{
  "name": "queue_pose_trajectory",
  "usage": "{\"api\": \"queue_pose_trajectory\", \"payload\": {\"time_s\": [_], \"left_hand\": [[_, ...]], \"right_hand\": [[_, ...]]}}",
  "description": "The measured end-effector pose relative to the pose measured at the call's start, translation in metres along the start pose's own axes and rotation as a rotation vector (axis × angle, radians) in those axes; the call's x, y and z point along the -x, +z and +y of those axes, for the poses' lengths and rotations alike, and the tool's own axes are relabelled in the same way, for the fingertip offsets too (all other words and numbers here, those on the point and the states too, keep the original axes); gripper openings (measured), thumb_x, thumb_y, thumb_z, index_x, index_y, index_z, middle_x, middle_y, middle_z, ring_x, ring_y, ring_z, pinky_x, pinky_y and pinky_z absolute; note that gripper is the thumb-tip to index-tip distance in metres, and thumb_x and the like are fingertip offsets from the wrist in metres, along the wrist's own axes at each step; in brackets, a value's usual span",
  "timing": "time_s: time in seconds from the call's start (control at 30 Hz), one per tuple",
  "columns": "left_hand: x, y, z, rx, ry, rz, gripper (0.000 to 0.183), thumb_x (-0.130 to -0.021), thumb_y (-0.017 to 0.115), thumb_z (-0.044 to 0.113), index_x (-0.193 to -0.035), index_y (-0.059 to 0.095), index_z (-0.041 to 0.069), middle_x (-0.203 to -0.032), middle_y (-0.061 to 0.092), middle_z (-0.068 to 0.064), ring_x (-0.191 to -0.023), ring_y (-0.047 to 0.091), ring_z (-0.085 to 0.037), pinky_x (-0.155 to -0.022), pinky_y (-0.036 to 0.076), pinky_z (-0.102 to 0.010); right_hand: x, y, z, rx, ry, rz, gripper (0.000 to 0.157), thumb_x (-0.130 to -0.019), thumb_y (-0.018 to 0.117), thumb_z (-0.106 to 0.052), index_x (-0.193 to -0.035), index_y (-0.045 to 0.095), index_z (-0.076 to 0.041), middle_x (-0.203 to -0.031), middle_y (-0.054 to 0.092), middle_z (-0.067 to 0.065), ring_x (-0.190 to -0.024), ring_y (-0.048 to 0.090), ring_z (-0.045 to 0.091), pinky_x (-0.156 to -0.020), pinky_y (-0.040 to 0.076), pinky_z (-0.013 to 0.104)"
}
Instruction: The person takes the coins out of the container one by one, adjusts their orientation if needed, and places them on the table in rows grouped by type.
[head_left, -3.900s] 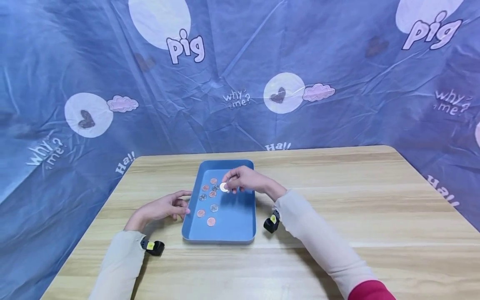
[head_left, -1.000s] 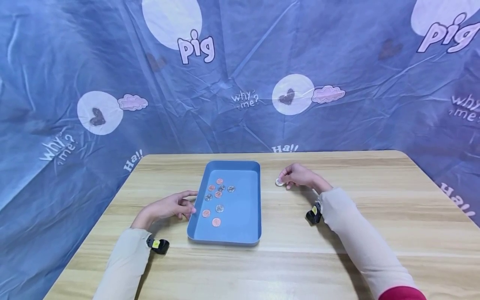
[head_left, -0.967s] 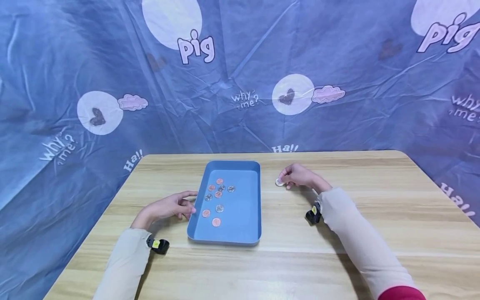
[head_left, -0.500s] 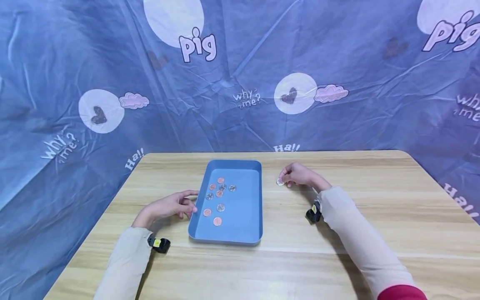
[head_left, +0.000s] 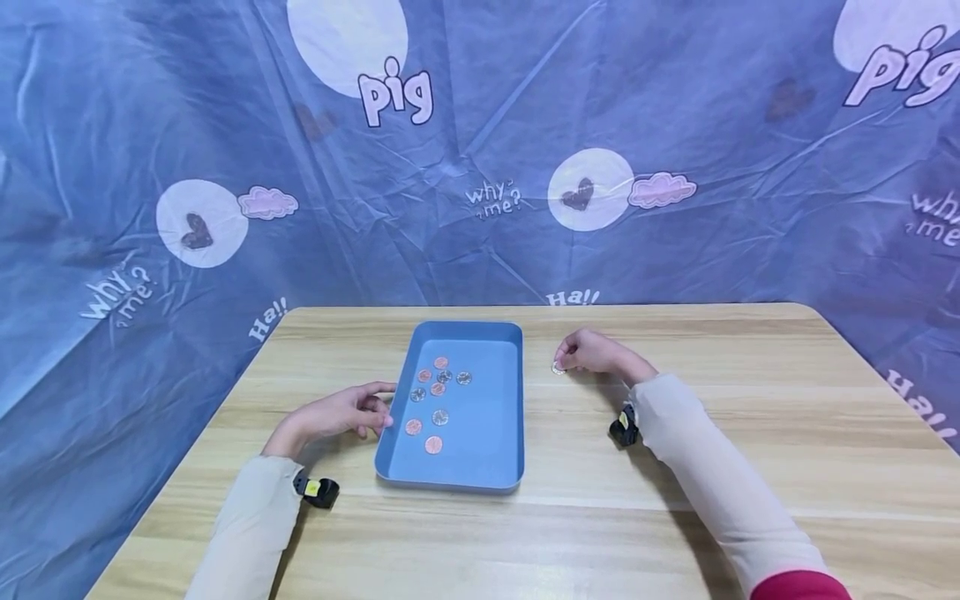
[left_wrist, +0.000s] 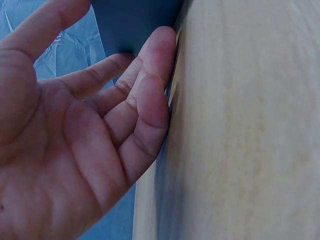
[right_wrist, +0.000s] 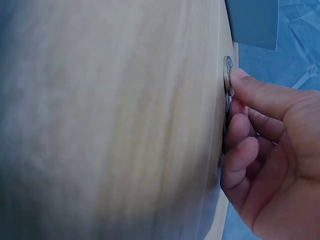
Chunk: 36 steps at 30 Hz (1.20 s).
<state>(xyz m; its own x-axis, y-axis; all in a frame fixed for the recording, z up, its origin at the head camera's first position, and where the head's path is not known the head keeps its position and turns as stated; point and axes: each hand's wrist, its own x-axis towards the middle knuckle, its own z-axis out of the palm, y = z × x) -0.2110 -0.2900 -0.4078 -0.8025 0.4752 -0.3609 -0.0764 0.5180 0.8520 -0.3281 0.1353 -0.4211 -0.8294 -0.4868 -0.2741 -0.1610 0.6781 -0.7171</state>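
Observation:
My right hand [head_left: 592,350] is over the table to the right of the tray. Its thumb and finger pinch a silver coin [right_wrist: 227,75] close against the tabletop, and the other fingers curl in behind. In the head view only part of that coin [head_left: 558,368] shows at the fingertips. A shallow blue tray [head_left: 480,442] holds several copper and silver coins, mostly in its left half. My left hand [head_left: 330,414] rests at the tray's left side, fingers loosely bent, with thumb and index tips at the rim. The left wrist view shows its palm and the tray wall [left_wrist: 137,22].
The wooden table [head_left: 720,433] reaches past both arms. Behind it and at both sides hangs a blue printed cloth [head_left: 465,158]. Black wrist devices sit below each hand, near the sleeves.
Since the oldest frame, my right hand has moved from over the tray to the table on the right. A silver coin shows in the tray where it was. My left hand stays at the rim.

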Motion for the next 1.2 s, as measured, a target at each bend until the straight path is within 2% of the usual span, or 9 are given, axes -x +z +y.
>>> {"api": "queue_pose_trajectory", "payload": {"time_s": [0.3, 0.47, 0.6, 0.77, 0.97, 1.2], "left_hand": [[0.000, 0.001, -0.001, 0.018, 0.008, -0.013, 0.077, -0.091, 0.065, 0.022, -0.149, 0.023, -0.004, -0.103, 0.058, -0.009, -0.086, 0.063, -0.015, -0.072, 0.050, -0.025], [0.000, 0.001, -0.001, 0.019, 0.012, -0.011, 0.077, -0.091, 0.065, 0.021, -0.150, 0.022, -0.004, -0.103, 0.057, -0.009, -0.086, 0.063, -0.016, -0.071, 0.050, -0.025], [0.000, 0.001, -0.001, 0.013, 0.019, -0.011, 0.075, -0.092, 0.064, 0.019, -0.150, 0.022, -0.005, -0.103, 0.058, -0.010, -0.086, 0.063, -0.016, -0.071, 0.050, -0.025], [-0.001, 0.001, 0.000, 0.010, 0.019, -0.013, 0.075, -0.092, 0.064, 0.018, -0.149, 0.022, -0.005, -0.102, 0.057, -0.010, -0.084, 0.063, -0.016, -0.070, 0.050, -0.025], [-0.001, 0.000, 0.001, 0.011, 0.015, -0.015, 0.075, -0.092, 0.064, 0.018, -0.149, 0.022, -0.005, -0.101, 0.057, -0.009, -0.084, 0.062, -0.016, -0.070, 0.050, -0.024], [0.000, 0.000, 0.001, 0.024, 0.006, -0.014, 0.074, -0.092, 0.064, 0.017, -0.150, 0.023, -0.004, -0.101, 0.058, -0.008, -0.084, 0.062, -0.016, -0.070, 0.049, -0.024]], "right_hand": [[0.003, 0.002, -0.003, 0.005, -0.014, 0.003, 0.012, -0.092, 0.059, -0.009, -0.099, 0.061, 0.001, -0.086, 0.061, 0.005, -0.067, 0.048, 0.012, -0.060, 0.042, 0.022], [0.008, -0.001, -0.007, -0.031, -0.071, 0.003, 0.017, -0.096, 0.052, -0.008, -0.106, 0.057, 0.005, -0.091, 0.063, 0.010, -0.067, 0.050, 0.013, -0.057, 0.042, 0.021], [0.014, -0.008, -0.015, -0.069, -0.122, 0.027, 0.027, -0.097, 0.054, -0.012, -0.115, 0.054, 0.008, -0.092, 0.060, 0.013, -0.066, 0.051, 0.015, -0.052, 0.042, 0.022], [0.019, -0.018, -0.031, -0.119, -0.181, 0.043, 0.039, -0.096, 0.056, -0.016, -0.124, 0.049, 0.010, -0.098, 0.058, 0.018, -0.070, 0.055, 0.019, -0.056, 0.045, 0.025], [0.025, -0.020, -0.056, -0.144, -0.178, 0.014, 0.039, -0.097, 0.056, -0.022, -0.127, 0.050, 0.002, -0.102, 0.058, 0.013, -0.078, 0.058, 0.022, -0.061, 0.045, 0.026], [0.025, -0.013, -0.086, -0.116, -0.233, -0.009, 0.036, -0.096, 0.058, -0.019, -0.125, 0.052, 0.001, -0.096, 0.058, 0.008, -0.078, 0.059, 0.024, -0.061, 0.047, 0.031]]}}
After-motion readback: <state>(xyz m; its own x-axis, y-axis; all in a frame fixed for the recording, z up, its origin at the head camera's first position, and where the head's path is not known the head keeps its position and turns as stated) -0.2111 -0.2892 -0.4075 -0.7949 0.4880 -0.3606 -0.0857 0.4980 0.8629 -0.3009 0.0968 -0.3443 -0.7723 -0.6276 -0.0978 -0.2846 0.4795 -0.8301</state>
